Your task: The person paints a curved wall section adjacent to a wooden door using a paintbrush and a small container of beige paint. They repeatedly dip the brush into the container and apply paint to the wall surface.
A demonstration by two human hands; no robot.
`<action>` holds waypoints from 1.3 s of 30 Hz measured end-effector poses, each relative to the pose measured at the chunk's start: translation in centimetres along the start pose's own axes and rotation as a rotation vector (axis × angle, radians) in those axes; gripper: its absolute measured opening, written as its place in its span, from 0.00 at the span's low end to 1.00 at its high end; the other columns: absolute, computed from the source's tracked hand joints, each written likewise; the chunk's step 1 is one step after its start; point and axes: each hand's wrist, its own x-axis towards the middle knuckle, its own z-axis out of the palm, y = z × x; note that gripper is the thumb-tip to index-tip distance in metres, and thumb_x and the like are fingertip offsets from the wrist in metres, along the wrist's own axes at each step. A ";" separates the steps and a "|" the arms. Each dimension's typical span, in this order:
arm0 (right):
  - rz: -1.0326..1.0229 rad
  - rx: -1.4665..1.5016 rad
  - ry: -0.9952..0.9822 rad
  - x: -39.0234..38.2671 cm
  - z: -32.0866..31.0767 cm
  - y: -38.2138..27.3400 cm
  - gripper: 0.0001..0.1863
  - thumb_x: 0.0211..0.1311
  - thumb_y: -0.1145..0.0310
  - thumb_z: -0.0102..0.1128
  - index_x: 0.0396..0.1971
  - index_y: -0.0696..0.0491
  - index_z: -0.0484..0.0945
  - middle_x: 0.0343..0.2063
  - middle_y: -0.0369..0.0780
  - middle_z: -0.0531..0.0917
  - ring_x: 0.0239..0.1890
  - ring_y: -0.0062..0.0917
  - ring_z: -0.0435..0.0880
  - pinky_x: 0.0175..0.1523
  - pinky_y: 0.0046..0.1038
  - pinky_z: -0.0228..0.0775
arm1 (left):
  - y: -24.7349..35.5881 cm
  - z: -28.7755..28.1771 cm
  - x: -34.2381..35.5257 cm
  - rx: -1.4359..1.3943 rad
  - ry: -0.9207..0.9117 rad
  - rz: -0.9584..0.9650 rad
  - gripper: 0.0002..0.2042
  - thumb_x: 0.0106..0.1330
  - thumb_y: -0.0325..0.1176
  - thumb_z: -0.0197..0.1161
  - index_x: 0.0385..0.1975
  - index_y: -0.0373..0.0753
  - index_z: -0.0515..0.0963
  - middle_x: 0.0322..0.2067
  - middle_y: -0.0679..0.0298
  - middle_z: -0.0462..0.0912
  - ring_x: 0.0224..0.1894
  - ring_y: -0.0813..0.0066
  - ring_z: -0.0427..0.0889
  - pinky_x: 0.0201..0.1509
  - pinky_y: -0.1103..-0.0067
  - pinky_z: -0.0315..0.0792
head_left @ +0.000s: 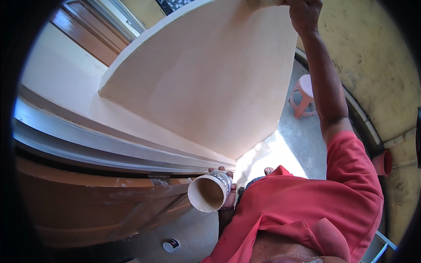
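My left hand [226, 193] is closed round a cylindrical container [206, 192] with a pale rim, held at the lower middle with its open mouth towards me and a beige inside. My right arm reaches up to the top edge, where my right hand [303, 13] is closed on a tan, brush-like tool [258, 3], partly cut off by the picture. That tool is against the upper part of a large, curved, cream-painted surface [197, 79]. My red sleeve and shirt fill the lower right.
A brown door [83, 206] with a pale frame runs along the left. A pink stool [302, 96] stands beside a stained yellow wall [364, 52] with pipes, near a red round object [382, 163]. A small dark can [171, 245] lies low down. A ladder-like blue frame [381, 245] shows bottom right.
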 end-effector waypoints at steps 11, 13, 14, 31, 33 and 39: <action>-0.849 -0.796 -0.277 -7.4 2.3 1.5 0.13 0.47 0.70 0.77 0.35 0.42 0.85 0.43 0.34 0.85 0.42 0.25 0.86 0.38 0.26 0.83 | -6.0 -0.5 1.2 0.039 0.012 -0.025 0.31 0.76 0.53 0.62 0.76 0.56 0.68 0.74 0.57 0.65 0.72 0.46 0.66 0.55 0.49 0.79; -0.852 -0.690 -0.360 -10.3 2.4 2.2 0.15 0.44 0.69 0.78 0.33 0.41 0.84 0.43 0.34 0.85 0.41 0.24 0.86 0.36 0.26 0.82 | -6.7 -0.2 1.2 0.062 0.010 -0.014 0.31 0.75 0.53 0.62 0.76 0.56 0.68 0.73 0.58 0.65 0.72 0.47 0.67 0.55 0.49 0.79; -0.784 -0.627 -0.465 -11.6 1.9 1.8 0.14 0.47 0.71 0.80 0.35 0.43 0.86 0.44 0.38 0.87 0.42 0.26 0.88 0.36 0.26 0.84 | -7.0 -0.1 1.4 0.050 0.007 -0.004 0.31 0.75 0.53 0.62 0.76 0.56 0.68 0.73 0.58 0.65 0.72 0.47 0.67 0.56 0.49 0.79; -0.345 -0.459 0.088 0.2 -7.2 2.0 0.06 0.62 0.80 0.72 0.37 0.54 0.87 0.35 0.40 0.88 0.37 0.28 0.87 0.43 0.30 0.79 | -8.8 0.5 0.2 0.064 -0.013 0.030 0.31 0.75 0.54 0.62 0.76 0.55 0.70 0.73 0.57 0.66 0.72 0.50 0.66 0.57 0.50 0.79; -0.604 -0.536 0.112 0.7 -6.9 1.2 0.06 0.59 0.81 0.71 0.34 0.54 0.88 0.33 0.44 0.86 0.36 0.35 0.88 0.41 0.32 0.78 | -9.0 0.3 0.3 0.056 -0.012 0.029 0.31 0.75 0.54 0.62 0.76 0.55 0.69 0.73 0.57 0.66 0.72 0.50 0.66 0.57 0.50 0.79; -0.842 -0.841 -0.077 -7.2 -1.6 6.2 0.21 0.37 0.66 0.79 0.37 0.35 0.87 0.45 0.32 0.84 0.37 0.26 0.84 0.33 0.26 0.79 | -9.6 0.2 1.9 0.033 -0.011 0.009 0.31 0.75 0.55 0.62 0.76 0.55 0.69 0.73 0.57 0.66 0.72 0.50 0.66 0.56 0.50 0.79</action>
